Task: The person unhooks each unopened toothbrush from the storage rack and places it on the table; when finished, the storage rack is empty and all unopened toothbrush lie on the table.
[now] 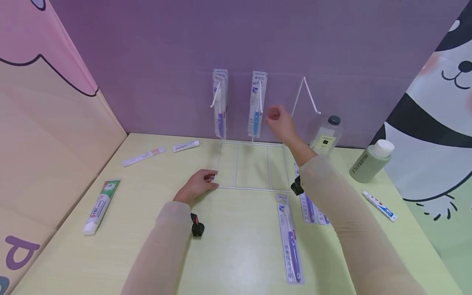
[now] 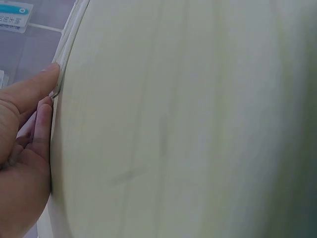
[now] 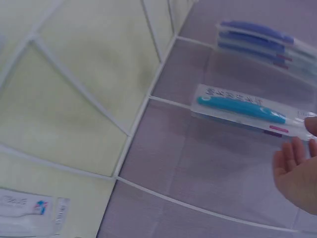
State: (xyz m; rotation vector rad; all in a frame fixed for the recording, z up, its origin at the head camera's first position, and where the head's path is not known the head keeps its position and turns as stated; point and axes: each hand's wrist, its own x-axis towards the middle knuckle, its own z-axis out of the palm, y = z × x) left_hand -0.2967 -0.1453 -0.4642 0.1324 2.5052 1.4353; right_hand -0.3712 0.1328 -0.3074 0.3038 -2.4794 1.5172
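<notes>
A white wire display rack stands on the table, its hooks rising at the back. My left hand pinches the rack's front left corner; in the left wrist view thumb and fingers meet at the wire. My right hand is raised just right of a packaged blue toothbrush on the middle hook. Its fingers are loosely bent with nothing between them, close to the pack in the right wrist view. Packaged purple toothbrushes hang on the left hook. The right hook is bare.
A packaged purple toothbrush lies in front of the rack. More packs are partly under my right forearm. A clear bottle, a green bottle and a small tube stand or lie right. Toothpaste lies left.
</notes>
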